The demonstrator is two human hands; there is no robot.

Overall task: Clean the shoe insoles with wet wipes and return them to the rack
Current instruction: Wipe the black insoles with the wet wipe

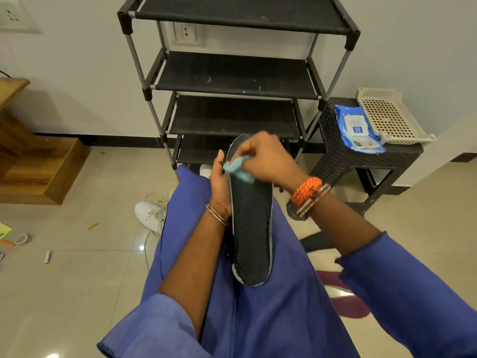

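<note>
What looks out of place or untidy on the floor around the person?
A white shoe lies on the tiles left of the lap, laces loose. Further left, a small white tube and a tape roll lie scattered.

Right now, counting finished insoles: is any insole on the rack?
No, the rack's visible shelves hold none; the insole lies on the lap.

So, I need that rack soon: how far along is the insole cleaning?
Nothing shows as finished: the rack shelves hold no insoles. In hand: the left hand steadies a dark insole on the lap while the right hand rubs a wipe near its toe end. Left: finishing it and shelving it.
</note>
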